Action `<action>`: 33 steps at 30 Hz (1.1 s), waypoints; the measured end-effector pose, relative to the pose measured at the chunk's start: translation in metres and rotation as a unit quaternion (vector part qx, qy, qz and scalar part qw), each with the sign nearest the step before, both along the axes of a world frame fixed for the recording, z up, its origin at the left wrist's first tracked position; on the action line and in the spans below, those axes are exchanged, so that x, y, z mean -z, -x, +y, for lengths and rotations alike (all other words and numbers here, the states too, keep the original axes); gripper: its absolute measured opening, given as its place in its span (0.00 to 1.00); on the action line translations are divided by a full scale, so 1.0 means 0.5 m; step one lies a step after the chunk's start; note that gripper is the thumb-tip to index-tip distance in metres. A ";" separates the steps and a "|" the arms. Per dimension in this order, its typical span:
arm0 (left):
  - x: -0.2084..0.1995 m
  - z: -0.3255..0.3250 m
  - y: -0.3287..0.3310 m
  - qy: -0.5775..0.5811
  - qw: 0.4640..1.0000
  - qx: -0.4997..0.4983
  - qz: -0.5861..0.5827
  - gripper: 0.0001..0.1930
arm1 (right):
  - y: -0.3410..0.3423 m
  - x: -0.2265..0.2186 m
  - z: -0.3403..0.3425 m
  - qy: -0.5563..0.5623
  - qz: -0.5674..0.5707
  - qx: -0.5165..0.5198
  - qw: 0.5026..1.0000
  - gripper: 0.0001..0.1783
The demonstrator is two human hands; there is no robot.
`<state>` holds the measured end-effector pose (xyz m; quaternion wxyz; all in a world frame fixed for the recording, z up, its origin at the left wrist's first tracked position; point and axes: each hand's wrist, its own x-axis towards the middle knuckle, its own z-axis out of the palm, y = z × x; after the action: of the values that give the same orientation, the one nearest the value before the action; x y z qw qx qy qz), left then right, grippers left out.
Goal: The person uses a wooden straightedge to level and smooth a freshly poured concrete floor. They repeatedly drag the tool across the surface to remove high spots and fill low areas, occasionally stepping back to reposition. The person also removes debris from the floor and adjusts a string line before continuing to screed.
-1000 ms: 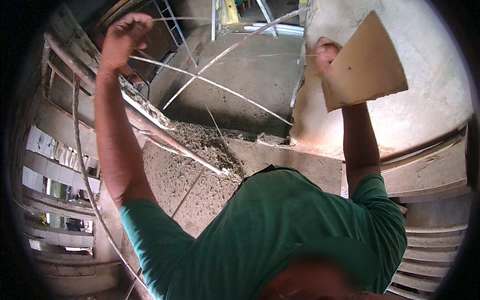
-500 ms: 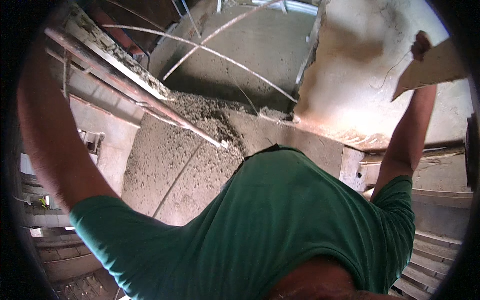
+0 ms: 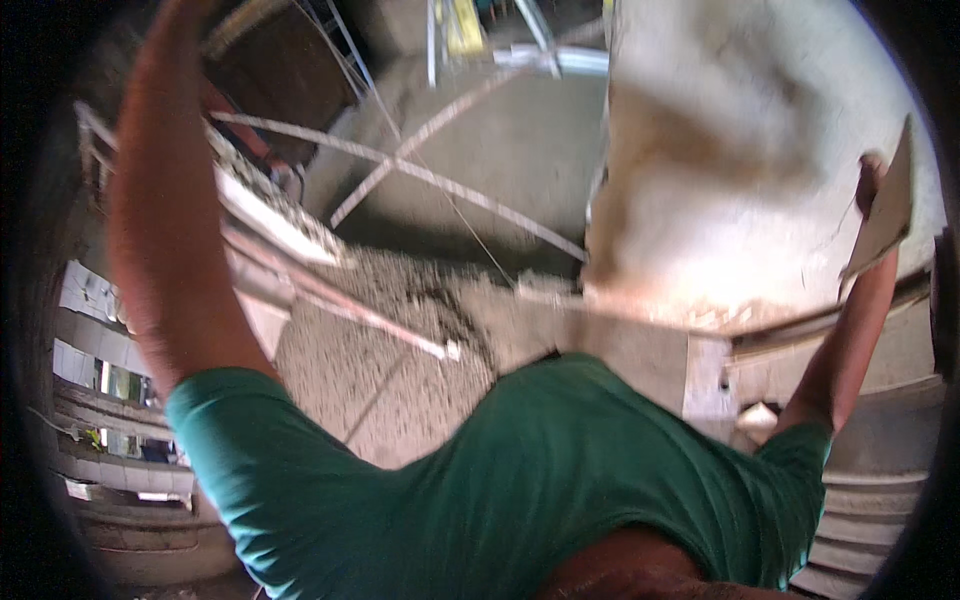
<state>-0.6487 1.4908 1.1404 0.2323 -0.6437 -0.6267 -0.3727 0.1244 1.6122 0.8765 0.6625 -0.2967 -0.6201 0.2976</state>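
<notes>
My right hand is raised at the far right, in front of the pale wall. It is closed on a flat tan board with a pointed lower corner; the board hides part of the fingers. The board is tilted, its face seen at a steep angle. My left arm stretches up along the left side and leaves the picture at the top, so the left hand is out of sight.
Below lies a rough, grainy grey surface with a reddish pole over it. Two crossed pale rods span a grey recess. A stained wall rises at the right. Light-coloured metal lengths are at the back.
My left arm has swung upward and inward. My right hand has come lower with the board, which has turned to a steeper, narrower angle. The whole view has shifted and blurred slightly.
</notes>
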 end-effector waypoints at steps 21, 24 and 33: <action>-0.223 0.345 -0.143 -0.206 0.913 0.231 -0.267 0.05 | 0.153 0.102 -0.179 0.077 -0.023 0.222 0.972 0.10; -0.276 0.368 -0.130 -0.198 0.913 0.255 -0.250 0.07 | 0.155 0.128 -0.184 0.102 -0.026 0.238 0.966 0.11; -0.362 0.481 -0.054 -0.181 0.919 0.292 -0.193 0.08 | 0.209 0.321 -0.227 0.161 0.268 0.232 0.921 0.09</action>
<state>-0.6220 1.7311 1.3216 0.1003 -0.6605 -0.3653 -0.6483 0.0198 1.4986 0.7157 0.7978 -0.4436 -0.2770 0.2999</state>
